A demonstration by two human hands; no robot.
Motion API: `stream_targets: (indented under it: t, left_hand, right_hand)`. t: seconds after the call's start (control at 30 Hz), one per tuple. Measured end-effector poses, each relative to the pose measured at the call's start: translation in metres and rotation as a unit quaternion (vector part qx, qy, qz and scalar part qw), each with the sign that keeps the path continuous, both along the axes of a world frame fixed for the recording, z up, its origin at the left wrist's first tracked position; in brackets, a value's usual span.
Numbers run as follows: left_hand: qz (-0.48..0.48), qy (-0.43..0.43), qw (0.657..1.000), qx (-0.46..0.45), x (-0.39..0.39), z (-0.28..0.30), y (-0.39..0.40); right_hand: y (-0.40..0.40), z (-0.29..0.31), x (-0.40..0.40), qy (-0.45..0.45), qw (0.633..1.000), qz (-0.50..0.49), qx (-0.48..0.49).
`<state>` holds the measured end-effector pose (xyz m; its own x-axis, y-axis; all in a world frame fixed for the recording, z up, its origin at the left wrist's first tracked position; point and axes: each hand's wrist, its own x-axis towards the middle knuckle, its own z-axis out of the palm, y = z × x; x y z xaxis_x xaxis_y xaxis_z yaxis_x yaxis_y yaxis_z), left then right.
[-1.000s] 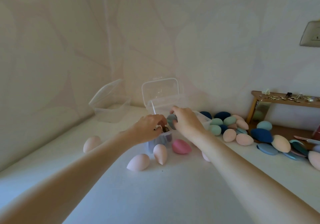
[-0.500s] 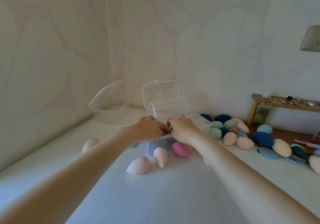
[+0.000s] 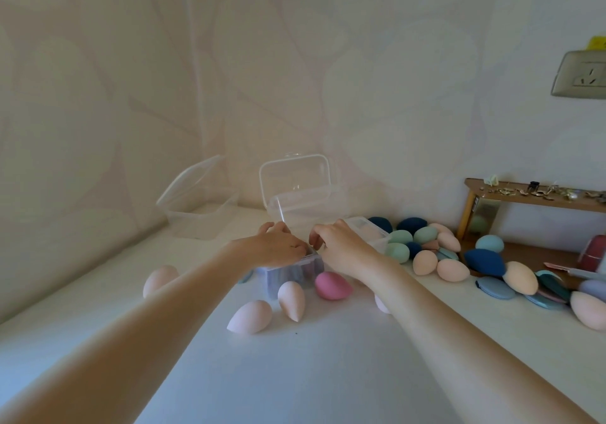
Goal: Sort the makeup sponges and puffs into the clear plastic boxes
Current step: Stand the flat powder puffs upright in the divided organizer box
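Note:
A small clear box (image 3: pixel 288 276) with blue-grey puffs packed inside stands at the table's middle, its lid (image 3: pixel 295 177) raised behind it. My left hand (image 3: pixel 278 248) lies over the box's left side, fingers curled down on its rim. My right hand (image 3: pixel 342 248) reaches into the box from the right with bent fingers. Its fingertips are hidden, and I see no puff in it. In front of the box lie a deep pink sponge (image 3: pixel 331 286), a peach sponge (image 3: pixel 292 299) and a pale pink sponge (image 3: pixel 252 317).
Another open clear box (image 3: pixel 200 217) stands at the back left, and a third clear box (image 3: pixel 369 230) sits behind my right hand. A lone peach sponge (image 3: pixel 159 279) lies left. Several sponges and flat puffs (image 3: pixel 426 246) are heaped right, by a wooden shelf (image 3: pixel 531 199).
My right hand held a grey-blue puff above the box; it has since come down into the box and the puff is out of sight. My left hand stayed on the box.

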<state>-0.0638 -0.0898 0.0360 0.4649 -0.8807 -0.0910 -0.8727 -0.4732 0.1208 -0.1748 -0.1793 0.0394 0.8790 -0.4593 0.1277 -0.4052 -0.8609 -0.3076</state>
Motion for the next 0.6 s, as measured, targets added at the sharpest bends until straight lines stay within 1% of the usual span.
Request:
stream_targets:
  t: [0.13, 0.23, 0.33, 0.47, 0.53, 0.57, 0.6]
  left_hand:
    - [0.021, 0.024, 0.999, -0.022, -0.001, 0.005, 0.003]
    - [0.021, 0.048, 0.999, -0.001, 0.003, 0.009, 0.008]
    - [0.009, 0.035, 0.999, 0.026, 0.006, 0.006, 0.005]
    - [0.026, 0.042, 0.999, -0.003, 0.001, 0.003, -0.002]
    - [0.025, 0.063, 0.997, -0.031, 0.003, 0.003, -0.004]
    - [0.024, 0.088, 0.994, -0.060, 0.006, 0.004, -0.003]
    - [0.004, 0.099, 0.992, -0.080, 0.010, 0.005, 0.001]
  right_hand:
    - [0.001, -0.001, -0.001, 0.000, 1.000, -0.001, -0.014]
    - [-0.001, -0.003, 0.002, -0.002, 1.000, 0.000, -0.008]
    - [-0.002, -0.005, 0.006, 0.002, 1.000, 0.001, -0.005]
    - [-0.002, -0.007, 0.008, 0.006, 1.000, 0.001, -0.016]
    - [-0.001, -0.005, 0.007, 0.004, 1.000, 0.003, -0.013]
    - [-0.001, -0.004, 0.007, 0.007, 1.000, 0.005, -0.011]
    - [-0.001, -0.003, 0.006, 0.011, 1.000, 0.005, -0.007]
